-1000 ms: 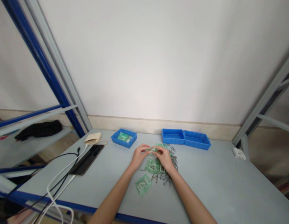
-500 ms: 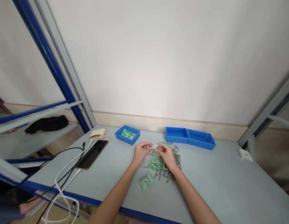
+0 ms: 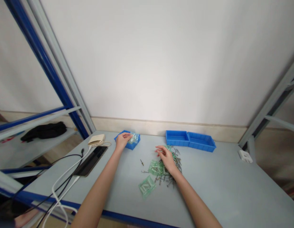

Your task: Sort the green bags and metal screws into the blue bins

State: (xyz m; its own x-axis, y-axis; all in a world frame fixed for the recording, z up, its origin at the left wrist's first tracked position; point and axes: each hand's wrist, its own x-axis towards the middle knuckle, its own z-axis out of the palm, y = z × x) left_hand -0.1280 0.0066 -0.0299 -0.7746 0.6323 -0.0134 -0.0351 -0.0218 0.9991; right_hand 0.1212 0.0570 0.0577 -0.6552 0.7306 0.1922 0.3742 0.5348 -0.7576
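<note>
Left hand (image 3: 121, 140) pinches a bag (image 3: 134, 137) over the bin (image 3: 132, 146) near the bench's back edge; right hand (image 3: 166, 157) rests open on the screws (image 3: 177, 161).

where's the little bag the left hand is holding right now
In the head view, the small bag is in the left hand, over the lone blue tray at the table's far left, right of the beige case.

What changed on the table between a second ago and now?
The left hand left the pile and carried a small green bag to the left blue tray. The right hand let go and stays over the pile of bags and screws. Phone and double tray unchanged.
</note>
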